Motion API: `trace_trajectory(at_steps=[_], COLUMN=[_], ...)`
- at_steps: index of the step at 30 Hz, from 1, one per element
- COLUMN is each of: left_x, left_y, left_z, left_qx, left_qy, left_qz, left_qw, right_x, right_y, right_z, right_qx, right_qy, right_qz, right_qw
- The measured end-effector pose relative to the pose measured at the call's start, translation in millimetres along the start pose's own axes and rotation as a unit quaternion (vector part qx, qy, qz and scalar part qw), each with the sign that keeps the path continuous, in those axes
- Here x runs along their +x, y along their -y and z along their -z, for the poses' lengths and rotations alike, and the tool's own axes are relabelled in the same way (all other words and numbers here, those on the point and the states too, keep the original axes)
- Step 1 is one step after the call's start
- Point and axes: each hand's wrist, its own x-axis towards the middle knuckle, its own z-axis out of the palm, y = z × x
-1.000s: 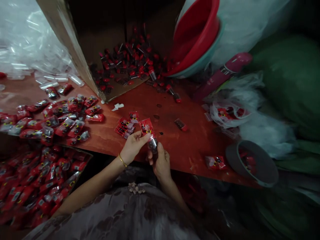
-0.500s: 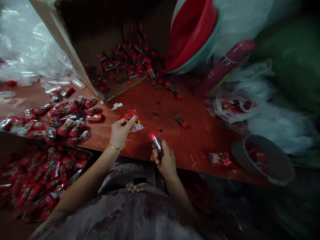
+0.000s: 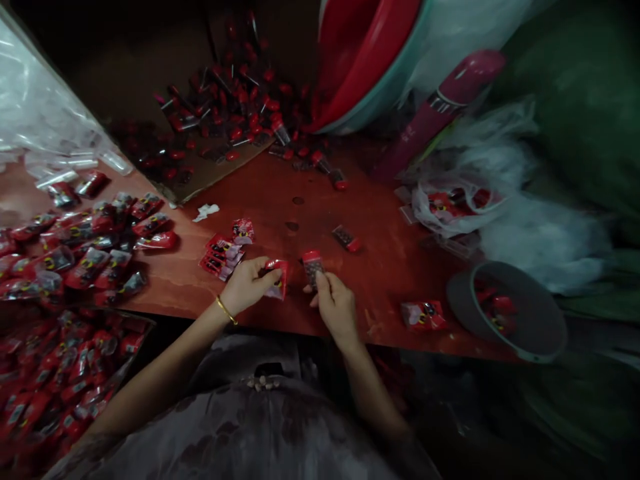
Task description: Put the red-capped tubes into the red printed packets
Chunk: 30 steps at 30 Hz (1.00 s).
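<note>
My left hand (image 3: 249,285) pinches a red printed packet (image 3: 277,279) between thumb and fingers. Close by on its right, my right hand (image 3: 336,301) grips a small clear tube (image 3: 313,268) with a red cap and dark bits inside, cap pointing away from me. The packet and the tube are apart. Several more red packets (image 3: 220,257) lie on the table just beyond my left hand. Another red-capped tube (image 3: 346,238) lies on its side past my right hand.
A cardboard box (image 3: 200,180) spills red-capped tubes at the back. Filled red packs (image 3: 90,257) are heaped at left, with more in a bin (image 3: 65,373) below. On the right are a grey bowl (image 3: 457,303), a plastic bag (image 3: 425,217) and a pink flask (image 3: 425,120).
My left hand has drawn toward me and closer to the right hand, uncovering packets on the table. The right hand's tube has turned more upright. The view has shifted to the right.
</note>
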Motion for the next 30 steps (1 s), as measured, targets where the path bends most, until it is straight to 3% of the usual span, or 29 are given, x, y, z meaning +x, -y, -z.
trace_trajectory(at_steps=[3, 6, 9, 13, 15, 17, 20, 22, 25, 28, 30], left_x=[6, 9, 9, 8, 8, 8, 7, 5, 0, -1, 1], left_y=[-3, -10, -17, -25, -26, -24, -17, -13, -10, -7, -5], left_z=[6.1, 13.4, 14.8, 8.4, 7.2, 9.4, 15.5, 16.3, 8.4, -2.5, -4.2], left_qx=[0.039, 0.074, 0.129, 0.228, 0.24, 0.225, 0.128, 0.013, -0.185, -0.298, -0.328], left_qy=[0.042, 0.095, 0.159, 0.189, 0.189, 0.173, 0.107, 0.056, 0.027, -0.023, -0.082], left_qz=[-0.003, -0.012, -0.019, -0.023, -0.017, -0.002, 0.025, 0.057, 0.11, 0.123, 0.132], left_qw=[0.998, 0.993, 0.979, 0.955, 0.952, 0.959, 0.986, 0.997, 0.976, 0.946, 0.932], right_x=[17, 24, 18, 7, 4, 3, 2, 1, -1, -4, -2], right_y=[1, 8, 22, 36, 37, 35, 30, 27, 27, 30, 32], right_z=[5, 12, 17, 7, -2, -9, -14, -17, -28, -43, -45], right_qx=[-0.207, -0.305, -0.269, -0.123, -0.106, -0.109, -0.071, -0.006, 0.118, 0.163, 0.124], right_qy=[-0.017, -0.046, -0.039, 0.11, 0.114, 0.089, 0.029, -0.046, -0.129, -0.111, -0.065], right_qz=[0.013, 0.011, 0.091, 0.196, 0.199, 0.186, 0.141, 0.085, -0.01, -0.05, -0.025], right_qw=[0.978, 0.951, 0.958, 0.967, 0.968, 0.972, 0.987, 0.995, 0.985, 0.979, 0.99])
